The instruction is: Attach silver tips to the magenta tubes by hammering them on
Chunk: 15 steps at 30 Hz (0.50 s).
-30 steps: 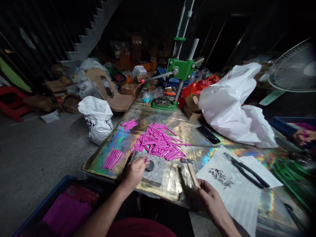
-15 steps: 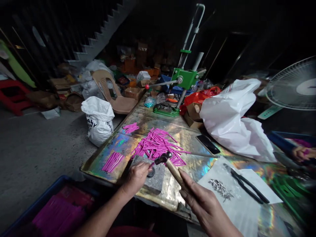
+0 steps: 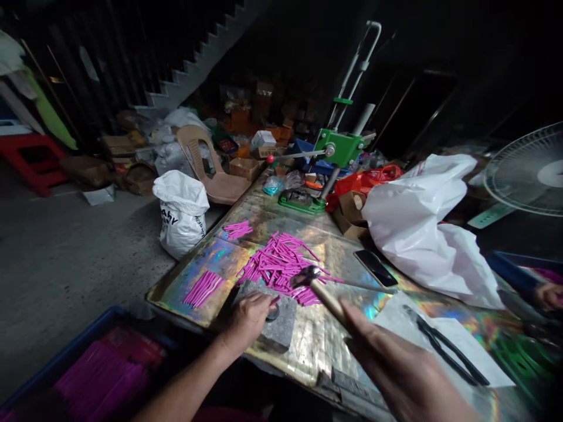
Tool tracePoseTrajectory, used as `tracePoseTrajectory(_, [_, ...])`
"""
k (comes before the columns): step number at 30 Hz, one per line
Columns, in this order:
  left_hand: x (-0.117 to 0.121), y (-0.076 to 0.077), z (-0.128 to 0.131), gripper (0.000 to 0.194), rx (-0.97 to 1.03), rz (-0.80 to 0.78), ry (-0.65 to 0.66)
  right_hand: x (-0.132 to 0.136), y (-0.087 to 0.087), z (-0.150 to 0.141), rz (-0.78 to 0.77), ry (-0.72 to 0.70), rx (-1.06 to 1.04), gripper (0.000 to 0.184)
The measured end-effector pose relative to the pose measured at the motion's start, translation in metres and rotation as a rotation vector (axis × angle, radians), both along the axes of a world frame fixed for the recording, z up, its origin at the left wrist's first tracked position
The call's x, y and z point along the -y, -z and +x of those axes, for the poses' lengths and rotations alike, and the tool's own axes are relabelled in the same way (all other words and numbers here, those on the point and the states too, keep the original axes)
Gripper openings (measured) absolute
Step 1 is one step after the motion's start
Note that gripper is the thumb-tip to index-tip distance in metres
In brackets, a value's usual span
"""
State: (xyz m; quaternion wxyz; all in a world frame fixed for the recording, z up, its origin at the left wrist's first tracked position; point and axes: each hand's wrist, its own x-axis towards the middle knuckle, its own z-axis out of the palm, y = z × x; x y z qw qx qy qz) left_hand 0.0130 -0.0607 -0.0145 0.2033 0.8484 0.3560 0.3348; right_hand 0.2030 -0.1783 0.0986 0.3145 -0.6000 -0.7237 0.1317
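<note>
My left hand (image 3: 250, 316) rests at the grey stone block (image 3: 284, 328), its fingers closed on a short pink stick (image 3: 275, 301). Just under the stick lies a round dark metal piece (image 3: 272, 313) on the block. A hammer (image 3: 328, 300) is gripped by its wooden handle in my right hand (image 3: 391, 357), which is blurred by motion. The hammer's head hangs up and to the right of the stick, apart from it. Behind the block spreads a loose pile of pink sticks (image 3: 277, 258). Two smaller bunches lie at the left, one being a neat row (image 3: 203, 288).
Pliers (image 3: 448, 346) lie on white paper at the right, near a phone (image 3: 375, 267) and a large white bag (image 3: 417, 217). A green hand press (image 3: 336, 146) stands at the back. A blue crate (image 3: 108, 319) sits below left. Another person's hand (image 3: 549, 295) shows far right.
The hammer head has moved up and right, away from the pink stick. My left hand keeps its hold at the block. The whole view has shifted slightly.
</note>
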Motion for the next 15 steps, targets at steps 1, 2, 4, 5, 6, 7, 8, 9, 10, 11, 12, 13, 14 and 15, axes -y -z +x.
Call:
tracePoseTrajectory(1, [0.0, 0.0, 0.0, 0.028, -0.004, 0.004, 0.002, 0.001, -0.002, 0.002, 0.058, 0.007, 0.004, 0.052])
tracePoseTrajectory(2, [0.0, 0.001, 0.0, 0.027, -0.002, 0.009, 0.001, 0.002, -0.004, 0.004, 0.104, 0.016, 0.006, 0.054])
tracePoseTrajectory(4, [0.001, 0.002, 0.0, 0.026, 0.011, 0.024, -0.007, 0.002, -0.002, 0.003, 0.126, 0.018, 0.007, 0.053])
tracePoseTrajectory(5, [0.001, 0.003, 0.001, 0.025, 0.026, 0.031, -0.011, 0.001, 0.0, 0.002, 0.098, 0.014, 0.008, 0.049])
tracePoseTrajectory(6, [0.001, 0.003, 0.001, 0.024, 0.05, 0.038, -0.015, -0.001, 0.004, 0.001, 0.049, 0.005, 0.011, 0.044])
tracePoseTrajectory(7, [0.001, 0.004, 0.001, 0.024, 0.077, 0.041, -0.017, -0.003, 0.007, 0.0, -0.005, 0.007, 0.004, 0.04])
tracePoseTrajectory(8, [0.001, 0.004, 0.001, 0.023, 0.101, 0.039, -0.018, -0.004, 0.01, 0.0, -0.073, 0.016, -0.006, 0.038])
tracePoseTrajectory(9, [0.0, 0.005, 0.002, 0.023, 0.117, 0.034, -0.021, -0.004, 0.013, 0.0, -0.121, 0.03, -0.03, 0.037])
tracePoseTrajectory(10, [0.0, 0.005, 0.003, 0.024, 0.121, 0.024, -0.026, -0.004, 0.016, 0.002, -0.167, 0.049, -0.065, 0.037])
tracePoseTrajectory(11, [0.001, 0.004, 0.004, 0.024, 0.116, 0.011, -0.031, -0.002, 0.019, 0.004, -0.202, 0.07, -0.112, 0.037])
tracePoseTrajectory(12, [0.001, 0.004, 0.004, 0.023, 0.107, -0.004, -0.038, -0.001, 0.024, 0.006, -0.227, 0.102, -0.169, 0.037])
tracePoseTrajectory(13, [0.001, 0.004, 0.005, 0.023, 0.106, -0.022, -0.047, 0.001, 0.031, 0.009, -0.248, 0.144, -0.233, 0.037])
tracePoseTrajectory(14, [0.002, 0.004, 0.005, 0.022, 0.119, -0.04, -0.059, 0.003, 0.041, 0.012, -0.26, 0.203, -0.303, 0.038])
tracePoseTrajectory(15, [0.003, 0.004, 0.004, 0.022, 0.148, -0.062, -0.071, 0.005, 0.053, 0.016, -0.266, 0.273, -0.377, 0.039])
